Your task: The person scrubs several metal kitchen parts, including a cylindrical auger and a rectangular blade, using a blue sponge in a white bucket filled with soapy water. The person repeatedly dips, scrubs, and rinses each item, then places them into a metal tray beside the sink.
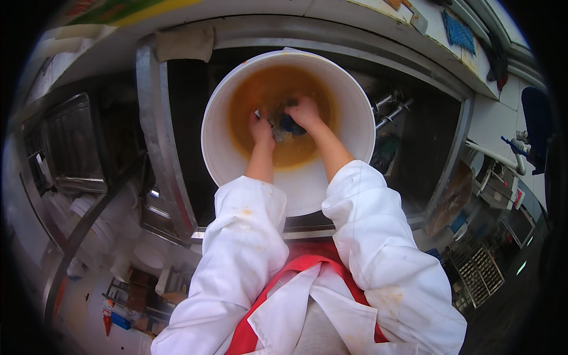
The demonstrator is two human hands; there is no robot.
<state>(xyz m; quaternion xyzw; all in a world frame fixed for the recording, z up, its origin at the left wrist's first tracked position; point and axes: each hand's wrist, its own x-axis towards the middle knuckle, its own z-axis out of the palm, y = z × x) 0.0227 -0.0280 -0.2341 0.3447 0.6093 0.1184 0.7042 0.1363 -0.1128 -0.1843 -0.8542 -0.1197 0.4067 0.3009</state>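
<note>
A large white plastic bucket [355, 146] stands before me, with cloudy orange-brown liquid [248, 95] inside it. Both my hands reach down into it. My right hand [305, 112] grips a dark blue item [290, 125], partly under the liquid; its kind cannot be made out. At its left, my left hand [262, 128] is curled around a small shiny, pale object [257, 113]. Between the hands lies something clear and crinkled, like plastic film [278, 133], partly sunk. The liquid hides some of the fingertips.
The bucket rests within a metal-rimmed sink [443, 155], its tap fittings [392, 111] close on the right. A beige cloth [185, 43] hangs over the frame at the back left. Metal trays [75, 142] stand at the left; a blue cloth [459, 32] lies on the ledge.
</note>
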